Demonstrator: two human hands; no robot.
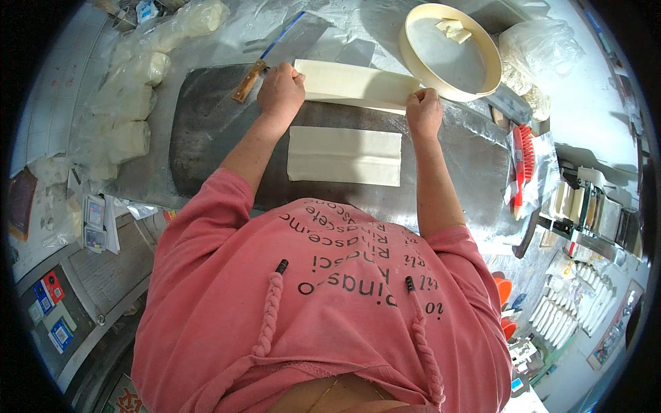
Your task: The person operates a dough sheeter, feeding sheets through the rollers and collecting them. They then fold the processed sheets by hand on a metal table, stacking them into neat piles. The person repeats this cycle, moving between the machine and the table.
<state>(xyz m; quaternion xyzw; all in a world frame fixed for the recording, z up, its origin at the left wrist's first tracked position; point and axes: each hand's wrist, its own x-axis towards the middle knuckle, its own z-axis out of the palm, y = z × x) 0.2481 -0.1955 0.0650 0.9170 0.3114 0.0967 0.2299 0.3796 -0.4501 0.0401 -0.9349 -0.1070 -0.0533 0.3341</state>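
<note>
Between my two hands lies a long stack of thin, pale dough sheets (356, 82) on the dark work board (222, 139). My left hand (281, 92) grips the stack's left end, its fingers curled in. At the other end my right hand (424, 111) pinches the corner of the same sheets. Closer to my body, a shorter rectangular stack of dough sheets (344, 156) rests flat on the board, touched by neither hand. Just left of my left hand is a wide-bladed knife with a wooden handle (250, 81); its blade points away from me.
Beyond my right hand stands a round sieve (449, 57) with dough scraps (453, 31) in it. A red brush (522, 165) lies at the right edge. Bagged pale blocks (129, 139) line the left side. Bagged noodles (532, 67) sit at the far right, above a roller machine (588, 211).
</note>
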